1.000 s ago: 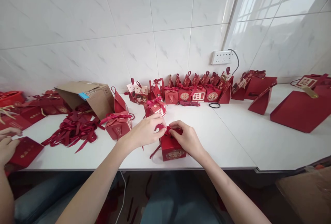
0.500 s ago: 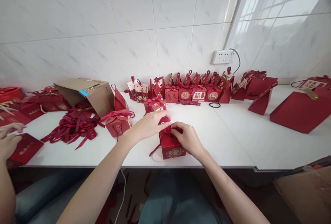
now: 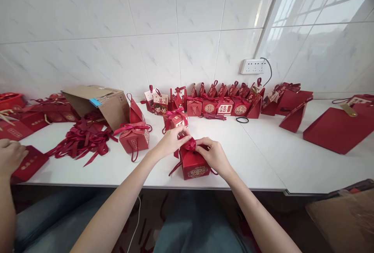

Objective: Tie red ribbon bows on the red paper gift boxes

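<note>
A red box [image 3: 195, 167] with a gold round print stands near the table's front edge, cords hanging at its sides. On its top sits a dark red ribbon bow [image 3: 190, 144]. My left hand [image 3: 174, 140] pinches the ribbon from the left, fingers closed. From the right, my right hand [image 3: 212, 152] grips the bow's other side between thumb and fingers. Just behind my left hand stands a smaller red box with a bow [image 3: 176, 119].
Ribbons [image 3: 84, 140] lie heaped left, beside an open cardboard box [image 3: 112, 108] and a bowed red box [image 3: 134, 139]. A co-worker's hand [image 3: 11, 155] touches a red box at far left. Red boxes line the wall; a black ring [image 3: 242, 120] lies before them.
My hands have moved slightly apart, and the bow between them now shows more clearly. At far left, the co-worker's hand has shifted on its red box.
</note>
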{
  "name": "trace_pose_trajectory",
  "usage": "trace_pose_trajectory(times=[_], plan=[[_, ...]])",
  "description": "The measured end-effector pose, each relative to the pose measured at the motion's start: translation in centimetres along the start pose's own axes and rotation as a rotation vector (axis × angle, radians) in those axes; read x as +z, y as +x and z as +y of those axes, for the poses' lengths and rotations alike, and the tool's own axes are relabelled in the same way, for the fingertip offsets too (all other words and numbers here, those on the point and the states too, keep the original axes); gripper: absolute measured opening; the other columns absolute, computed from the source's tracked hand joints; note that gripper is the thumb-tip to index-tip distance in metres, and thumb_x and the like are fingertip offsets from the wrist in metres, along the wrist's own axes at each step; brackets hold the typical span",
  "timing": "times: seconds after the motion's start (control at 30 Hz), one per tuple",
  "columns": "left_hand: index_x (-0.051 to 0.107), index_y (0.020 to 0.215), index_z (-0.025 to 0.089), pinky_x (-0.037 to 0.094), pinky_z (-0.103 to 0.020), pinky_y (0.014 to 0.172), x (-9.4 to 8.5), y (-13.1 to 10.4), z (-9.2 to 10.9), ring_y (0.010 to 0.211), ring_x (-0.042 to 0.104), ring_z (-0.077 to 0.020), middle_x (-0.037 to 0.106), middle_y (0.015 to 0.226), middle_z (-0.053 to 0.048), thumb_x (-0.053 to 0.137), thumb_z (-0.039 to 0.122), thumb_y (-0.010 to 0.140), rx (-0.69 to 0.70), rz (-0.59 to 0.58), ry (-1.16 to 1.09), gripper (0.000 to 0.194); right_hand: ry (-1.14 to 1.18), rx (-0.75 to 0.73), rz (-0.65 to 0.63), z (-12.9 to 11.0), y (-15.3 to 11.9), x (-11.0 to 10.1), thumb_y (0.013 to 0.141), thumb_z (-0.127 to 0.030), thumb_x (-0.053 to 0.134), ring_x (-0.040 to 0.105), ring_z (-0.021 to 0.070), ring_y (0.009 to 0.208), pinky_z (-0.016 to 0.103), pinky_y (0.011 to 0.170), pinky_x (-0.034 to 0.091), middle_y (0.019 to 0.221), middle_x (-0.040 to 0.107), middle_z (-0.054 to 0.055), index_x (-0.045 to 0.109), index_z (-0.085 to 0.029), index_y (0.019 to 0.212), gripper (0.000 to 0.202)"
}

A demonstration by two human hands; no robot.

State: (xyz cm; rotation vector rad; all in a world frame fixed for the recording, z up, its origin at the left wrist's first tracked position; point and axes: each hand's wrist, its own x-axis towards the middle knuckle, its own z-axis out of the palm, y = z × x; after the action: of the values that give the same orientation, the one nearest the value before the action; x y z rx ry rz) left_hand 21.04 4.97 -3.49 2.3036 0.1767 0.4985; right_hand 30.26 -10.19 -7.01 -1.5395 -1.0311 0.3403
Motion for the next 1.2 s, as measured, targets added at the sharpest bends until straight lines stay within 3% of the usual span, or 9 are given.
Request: trace_pose_trajectory(times=[0.2, 0.4, 0.6, 0.73, 0.87, 1.13, 1.2], plan=[[0.06, 0.079, 0.019, 0.044, -0.028, 0.075, 0.9, -1.2, -0.2, 0.08, 0.057, -0.0167, 0.064, 0.083, -0.001, 0.055, 0.025, 0.082, 0.005, 0.025, 0.009, 0.008, 0.142, 0.144, 0.047, -0.1, 0.0, -0.2, 0.071, -0.029, 0.063, 0.065, 0.0202, 0.081, 0.031, 0.073, 0.049, 0.082, 0.07, 0.005, 0.063, -0.019, 0.079, 0.013], [0.062, 0.078, 0.019, 0.043, -0.034, 0.083, 1.5, -2.0, 0.0, 0.09, 0.054, -0.0201, 0.063, 0.084, -0.003, 0.053, 0.025, 0.083, 0.065, 0.044, 0.077, 0.012, 0.099, 0.114, 0.1, -0.3, 0.0, -0.3, 0.071, -0.029, 0.063, 0.061, 0.0162, 0.068, 0.026, 0.062, 0.047, 0.073, 0.065, 0.002, 0.06, -0.017, 0.073, 0.012], [0.06, 0.072, 0.018, 0.04, -0.037, 0.093, 2.5, -2.8, 0.6, 0.101, 0.051, -0.0225, 0.058, 0.1, -0.006, 0.058, 0.028, 0.078, 0.047, 0.057, 0.034, 0.012, 0.018, 0.094, 0.144, -0.4, 0.0, -0.1, 0.072, -0.025, 0.061, 0.06, 0.0145, 0.066, 0.026, 0.062, 0.046, 0.073, 0.065, 0.0, 0.059, -0.018, 0.073, 0.007], [0.063, 0.076, 0.019, 0.037, -0.039, 0.096, 3.3, -2.7, 0.3, 0.105, 0.049, -0.023, 0.058, 0.1, -0.006, 0.055, 0.032, 0.081, -0.012, 0.091, -0.043, 0.016, 0.007, 0.071, 0.095, -0.3, 0.1, -0.4, 0.073, -0.026, 0.061, 0.061, 0.0149, 0.069, 0.027, 0.065, 0.046, 0.076, 0.065, 0.0, 0.06, -0.018, 0.075, 0.008], [0.066, 0.084, 0.019, 0.035, -0.039, 0.099, 3.3, -2.6, -0.2, 0.109, 0.047, -0.0241, 0.055, 0.103, -0.007, 0.056, 0.033, 0.08, -0.041, 0.018, -0.202, 0.018, 0.011, 0.051, 0.011, -0.4, 0.4, -1.0, 0.075, -0.026, 0.061, 0.061, 0.0145, 0.069, 0.027, 0.066, 0.046, 0.075, 0.066, 0.0, 0.061, -0.018, 0.074, 0.008], [0.067, 0.065, 0.02, 0.038, -0.033, 0.094, 3.6, -2.2, -0.3, 0.101, 0.051, -0.0213, 0.052, 0.097, -0.005, 0.052, 0.041, 0.083, -0.078, -0.028, -0.4, 0.032, -0.112, -0.033, -0.092, -0.7, 0.2, -1.7, 0.08, -0.021, 0.056, 0.062, 0.014, 0.073, 0.028, 0.071, 0.048, 0.076, 0.066, -0.002, 0.061, -0.02, 0.078, 0.005], [0.067, 0.064, 0.02, 0.038, -0.032, 0.094, 3.7, -2.2, -0.4, 0.099, 0.052, -0.0205, 0.053, 0.096, -0.004, 0.052, 0.04, 0.083, -0.076, -0.015, -0.43, 0.032, -0.169, -0.097, -0.052, -0.5, 0.0, -1.8, 0.08, -0.018, 0.056, 0.062, 0.0153, 0.076, 0.03, 0.074, 0.049, 0.078, 0.066, -0.001, 0.06, -0.021, 0.081, 0.004]])
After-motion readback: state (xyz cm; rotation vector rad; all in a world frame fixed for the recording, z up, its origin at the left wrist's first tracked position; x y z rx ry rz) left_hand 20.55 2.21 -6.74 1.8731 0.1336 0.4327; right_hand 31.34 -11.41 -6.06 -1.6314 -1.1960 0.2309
